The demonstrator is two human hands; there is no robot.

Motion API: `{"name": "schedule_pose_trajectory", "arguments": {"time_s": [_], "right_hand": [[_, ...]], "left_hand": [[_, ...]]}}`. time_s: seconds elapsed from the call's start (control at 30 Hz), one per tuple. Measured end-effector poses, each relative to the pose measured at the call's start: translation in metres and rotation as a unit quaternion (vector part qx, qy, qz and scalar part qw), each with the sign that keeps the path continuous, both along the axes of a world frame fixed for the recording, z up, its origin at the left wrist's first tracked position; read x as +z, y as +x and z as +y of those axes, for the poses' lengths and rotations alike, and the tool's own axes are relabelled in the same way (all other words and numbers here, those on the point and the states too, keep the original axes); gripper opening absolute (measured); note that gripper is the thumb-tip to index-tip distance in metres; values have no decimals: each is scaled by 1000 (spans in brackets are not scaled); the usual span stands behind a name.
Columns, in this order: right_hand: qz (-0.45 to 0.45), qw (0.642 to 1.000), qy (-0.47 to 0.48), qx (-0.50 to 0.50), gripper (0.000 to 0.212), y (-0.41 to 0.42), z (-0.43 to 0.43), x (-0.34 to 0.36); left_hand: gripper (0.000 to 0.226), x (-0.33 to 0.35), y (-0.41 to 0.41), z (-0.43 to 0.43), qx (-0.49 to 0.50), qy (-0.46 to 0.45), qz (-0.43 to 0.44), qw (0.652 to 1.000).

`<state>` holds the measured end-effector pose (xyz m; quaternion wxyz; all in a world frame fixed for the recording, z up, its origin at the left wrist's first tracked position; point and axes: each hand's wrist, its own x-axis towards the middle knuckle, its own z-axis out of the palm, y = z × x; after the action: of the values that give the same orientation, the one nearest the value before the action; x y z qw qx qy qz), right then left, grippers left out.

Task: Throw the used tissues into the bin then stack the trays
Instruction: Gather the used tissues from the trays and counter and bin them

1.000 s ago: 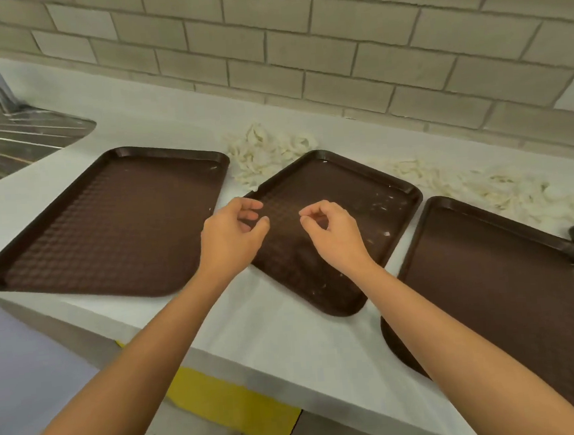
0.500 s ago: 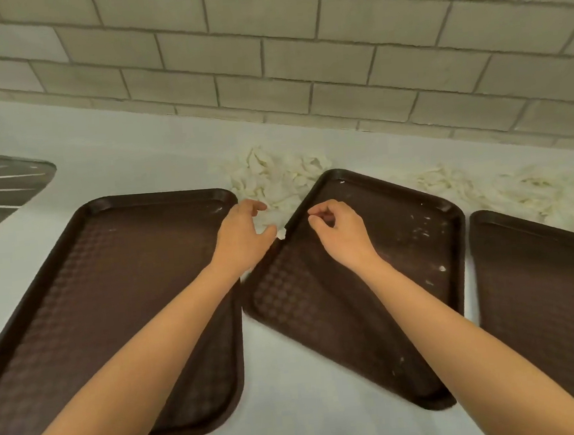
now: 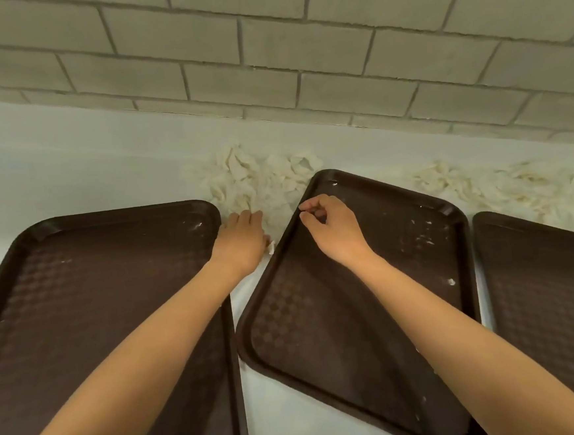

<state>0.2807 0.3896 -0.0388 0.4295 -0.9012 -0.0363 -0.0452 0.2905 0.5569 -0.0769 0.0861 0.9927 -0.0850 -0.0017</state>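
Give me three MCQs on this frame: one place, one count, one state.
1. The tissue pile by the left hand lies: A) in a bin B) on a chair C) on the counter.
2. Brown trays in view: A) three B) two C) five.
3. The trays are: A) stacked B) lying singly C) leaning on the wall.
C: white counter shows around it. A: left tray, middle tray, right tray. B: none rests on another.
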Motion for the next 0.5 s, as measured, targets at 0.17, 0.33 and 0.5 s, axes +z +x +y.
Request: {"name": "schedule_pose_trajectory", "arguments": {"time_s": [0.17, 0.33, 0.5], "right_hand": [[-9, 1000, -8, 10, 32, 14, 16, -13], [-11, 992, -109, 65, 58, 29, 26, -19], [-17, 961, -252, 115, 57, 45, 35, -21]], "left_hand": [[58, -4, 1, 0, 3, -60, -34, 998], [48, 7, 3, 8, 44, -207, -53, 976], [30, 17, 7, 16, 47, -245, -127, 960]]}}
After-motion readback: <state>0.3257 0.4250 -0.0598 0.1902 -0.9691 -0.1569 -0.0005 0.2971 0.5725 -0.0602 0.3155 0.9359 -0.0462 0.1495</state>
